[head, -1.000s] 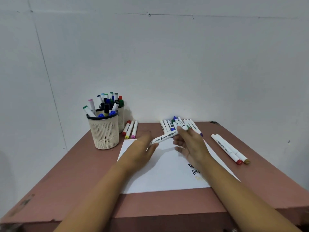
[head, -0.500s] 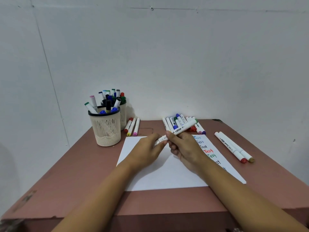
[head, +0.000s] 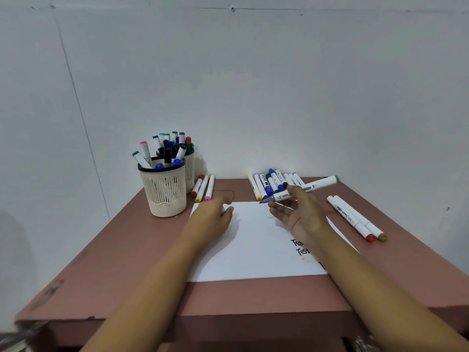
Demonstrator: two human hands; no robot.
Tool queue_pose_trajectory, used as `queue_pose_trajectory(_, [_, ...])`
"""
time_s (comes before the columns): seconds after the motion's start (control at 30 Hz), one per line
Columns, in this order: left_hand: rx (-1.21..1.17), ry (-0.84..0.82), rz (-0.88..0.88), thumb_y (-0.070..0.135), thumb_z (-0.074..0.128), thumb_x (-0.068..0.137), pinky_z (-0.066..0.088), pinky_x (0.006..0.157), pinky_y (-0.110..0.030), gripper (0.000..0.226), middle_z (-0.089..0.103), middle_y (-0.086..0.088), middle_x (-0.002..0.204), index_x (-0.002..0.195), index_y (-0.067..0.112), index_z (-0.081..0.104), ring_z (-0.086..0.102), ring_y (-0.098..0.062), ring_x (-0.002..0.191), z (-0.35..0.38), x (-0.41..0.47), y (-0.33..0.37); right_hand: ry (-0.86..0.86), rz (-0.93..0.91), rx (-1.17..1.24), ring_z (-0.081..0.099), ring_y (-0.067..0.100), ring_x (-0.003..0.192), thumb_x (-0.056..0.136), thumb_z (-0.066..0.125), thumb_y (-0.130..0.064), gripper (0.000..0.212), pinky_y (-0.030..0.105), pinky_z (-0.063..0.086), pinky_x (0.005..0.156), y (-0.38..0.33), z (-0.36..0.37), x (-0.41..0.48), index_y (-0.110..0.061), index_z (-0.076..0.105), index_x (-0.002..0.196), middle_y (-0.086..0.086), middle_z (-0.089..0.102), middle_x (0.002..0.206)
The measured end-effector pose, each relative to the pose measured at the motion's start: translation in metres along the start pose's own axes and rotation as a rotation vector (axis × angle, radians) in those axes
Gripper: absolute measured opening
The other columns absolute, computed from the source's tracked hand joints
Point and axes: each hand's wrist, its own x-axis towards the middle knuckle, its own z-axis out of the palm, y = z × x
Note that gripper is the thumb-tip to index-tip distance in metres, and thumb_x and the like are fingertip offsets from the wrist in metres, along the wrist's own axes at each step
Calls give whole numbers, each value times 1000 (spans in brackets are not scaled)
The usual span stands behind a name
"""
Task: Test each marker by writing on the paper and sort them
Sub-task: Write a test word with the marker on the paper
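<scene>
While the white paper (head: pixel 253 245) lies flat in the middle of the desk (head: pixel 121 262), close to its front edge, a marker (head: pixel 319 184) is held just over the paper's far edge by the right hand (head: pixel 302 217). The marker is pinched by the thumb and top fingers, and the other fingers are spread out loose below it. Its dark tip is bare and is pointed left; its green end is pointed at the desk's far right corner.

The left hand (head: pixel 213 221) is rested on the paper's far left corner. Its fingers are curled in, but it cannot be told if anything is held inside.

Black words (head: pixel 298 246) are seen on the right side of the paper, partly hidden by the right arm.

Two cream cups (head: pixel 165 196) full of markers are stood near the far left corner. Three markers (head: pixel 203 188) are laid just beside them. A row of markers (head: pixel 264 186) is laid along the far edge. Two more markers (head: pixel 355 218) are laid side by side near the right edge.
</scene>
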Motion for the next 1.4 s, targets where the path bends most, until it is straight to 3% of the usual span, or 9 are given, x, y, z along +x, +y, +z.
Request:
queue_pose_trajectory(0.2, [182, -143, -8, 22, 43, 95, 36, 103, -39, 30, 55, 1, 129, 121, 18, 59, 47, -16, 121, 10, 2, -17, 57, -49, -166, 53, 14, 49, 91, 63, -10, 21, 18, 44, 41, -10, -11, -11, -13, 51, 74, 10, 59, 64])
queue_pose_trajectory(0.37, [169, -246, -38, 23, 38, 97, 30, 108, -42, 29, 54, 2, 129, 116, 18, 59, 48, -17, 120, 10, 0, -19, 80, -162, -466, 41, 13, 44, 88, 67, -10, 26, 20, 34, 40, -11, -29, -34, -9, 47, 71, 9, 56, 50])
queue_pose_trajectory(0.5, [167, -260, -44, 24, 38, 97, 31, 108, -43, 30, 55, 2, 129, 118, 18, 58, 49, -18, 119, 11, 2, -21, 108, -275, -702, 42, 17, 41, 84, 66, -5, 23, 22, 34, 41, -10, -40, -56, -8, 47, 70, 20, 55, 58])
queue_pose_trajectory(0.6, [168, -257, -47, 25, 40, 97, 33, 106, -41, 29, 56, 1, 129, 118, 19, 58, 50, -18, 118, 11, 2, -21, 145, -316, -816, 45, 16, 43, 78, 61, -3, 24, 24, 34, 47, -3, -46, -67, -10, 46, 62, 15, 53, 57])
queue_pose_trajectory(0.7, [175, -250, -47, 26, 40, 97, 34, 105, -40, 29, 56, 1, 128, 118, 19, 58, 51, -18, 117, 11, 2, -21, 179, -326, -818, 49, 15, 45, 77, 62, -2, 25, 26, 37, 50, 3, -50, -73, -12, 46, 62, 1, 47, 50])
queue_pose_trajectory(0.9, [173, -245, -44, 26, 40, 97, 34, 106, -41, 28, 57, 2, 128, 117, 19, 58, 51, -18, 117, 11, 3, -20, 198, -362, -870, 50, 5, 37, 78, 63, -3, 21, 24, 39, 47, 4, -47, -77, -11, 49, 65, 7, 54, 54])
queue_pose_trajectory(1.03, [177, -234, -39, 27, 40, 97, 34, 106, -41, 28, 57, 2, 128, 117, 19, 59, 51, -18, 117, 12, 2, -21, 198, -377, -879, 56, 10, 43, 78, 63, -2, 23, 26, 43, 49, 4, -45, -79, -12, 48, 64, 6, 55, 55])
queue_pose_trajectory(1.2, [184, -234, -38, 27, 40, 97, 34, 105, -40, 28, 56, 2, 128, 117, 20, 59, 51, -18, 117, 12, 3, -21, 196, -393, -920, 53, 2, 41, 81, 62, -3, 24, 9, 36, 40, 4, -44, -81, -11, 47, 64, 9, 55, 60])
queue_pose_trajectory(1.4, [186, -237, -31, 27, 40, 97, 34, 105, -39, 28, 56, 2, 128, 118, 20, 58, 50, -18, 117, 12, 3, -21, 206, -389, -869, 52, -3, 39, 83, 61, -1, 23, 8, 35, 38, 2, -44, -82, -12, 47, 67, 6, 53, 63])
